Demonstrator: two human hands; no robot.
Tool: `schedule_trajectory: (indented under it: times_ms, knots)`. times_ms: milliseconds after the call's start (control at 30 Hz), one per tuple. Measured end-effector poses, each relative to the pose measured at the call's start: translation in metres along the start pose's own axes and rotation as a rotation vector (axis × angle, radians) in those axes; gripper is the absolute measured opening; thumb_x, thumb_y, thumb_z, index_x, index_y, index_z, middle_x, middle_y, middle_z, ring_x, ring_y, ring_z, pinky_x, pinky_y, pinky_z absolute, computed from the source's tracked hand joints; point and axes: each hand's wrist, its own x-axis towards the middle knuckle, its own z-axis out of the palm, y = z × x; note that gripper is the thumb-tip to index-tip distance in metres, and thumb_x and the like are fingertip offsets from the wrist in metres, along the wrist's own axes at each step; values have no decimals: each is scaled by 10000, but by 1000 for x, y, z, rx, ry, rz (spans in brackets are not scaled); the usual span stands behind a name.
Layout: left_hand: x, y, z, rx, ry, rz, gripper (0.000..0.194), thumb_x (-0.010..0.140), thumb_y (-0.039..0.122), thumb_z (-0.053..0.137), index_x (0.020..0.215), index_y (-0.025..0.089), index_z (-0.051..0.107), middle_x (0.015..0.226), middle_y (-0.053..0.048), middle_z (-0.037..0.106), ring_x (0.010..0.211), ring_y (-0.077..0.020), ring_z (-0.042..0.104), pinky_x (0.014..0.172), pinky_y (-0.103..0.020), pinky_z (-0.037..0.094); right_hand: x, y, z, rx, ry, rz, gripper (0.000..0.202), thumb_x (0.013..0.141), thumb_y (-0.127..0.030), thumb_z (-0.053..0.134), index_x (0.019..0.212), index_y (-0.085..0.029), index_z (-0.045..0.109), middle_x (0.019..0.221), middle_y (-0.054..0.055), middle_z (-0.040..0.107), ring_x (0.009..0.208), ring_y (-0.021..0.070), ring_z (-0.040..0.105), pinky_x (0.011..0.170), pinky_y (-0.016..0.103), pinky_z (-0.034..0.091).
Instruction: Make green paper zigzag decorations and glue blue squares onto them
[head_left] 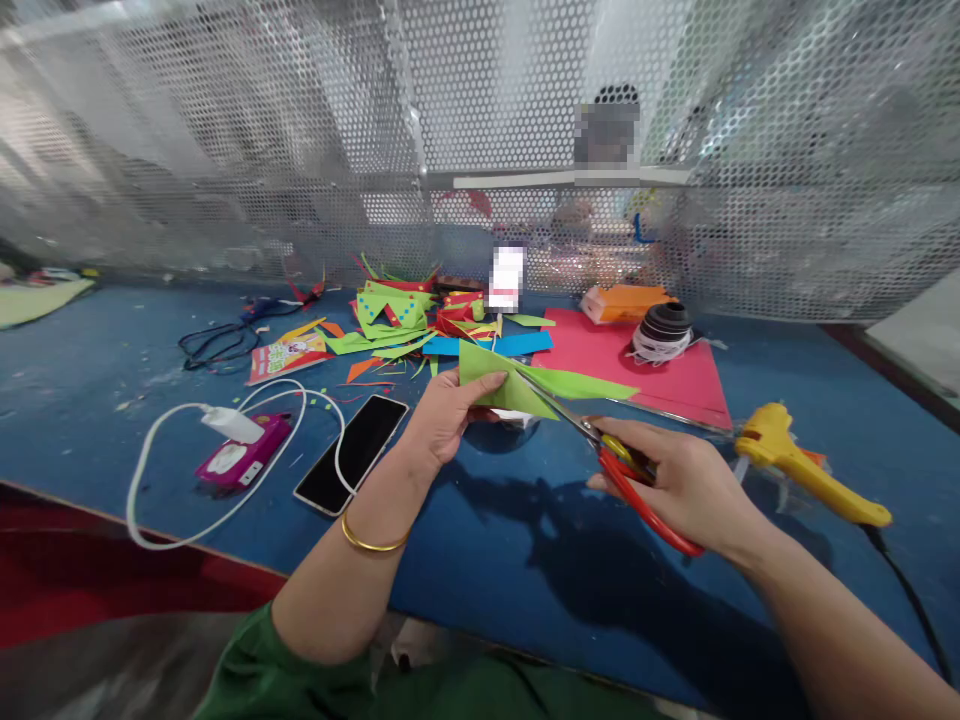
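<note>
Held up over the table is a piece of light green paper (480, 372), pinched between the thumb and fingers of my left hand (442, 412). My right hand (686, 482) grips scissors (624, 482) with red and yellow handles, fingers wrapped round the loops. The scissor blades lie in the green paper from its right side, and a narrow strip of it (589, 384) stretches away to the right above them. Part of a white object (515, 418) shows beneath the paper; I cannot make out what it is.
On the blue table (480, 560) lie a phone (352, 455), a purple power adapter (244, 450) with a white cable, coloured paper cuttings (390, 312), red sheets (570, 345), a black spool (664, 330) and a yellow glue gun (814, 470). A perforated metal screen (300, 130) stands behind.
</note>
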Motion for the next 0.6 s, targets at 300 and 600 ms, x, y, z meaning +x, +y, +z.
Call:
schedule_trajectory:
  times_ms: [300,600]
  knots:
    - [-1,1,1,18,20,0,288,591,279,886,820,149,770,845,-71,764,698,-180,680,490,-248,475,-1,3,-2,-30,-24,-13,514,843,-557,663,1235,-227,705,852,10,783,604,172,696,544,251,536]
    - [-2,-1,1,66,-47,-65,276,549,269,870,774,142,774,787,-78,749,657,-184,672,493,-262,485,-1,3,-3,-3,-46,-30,516,848,-537,667,1260,-227,687,937,25,791,689,184,730,577,258,558]
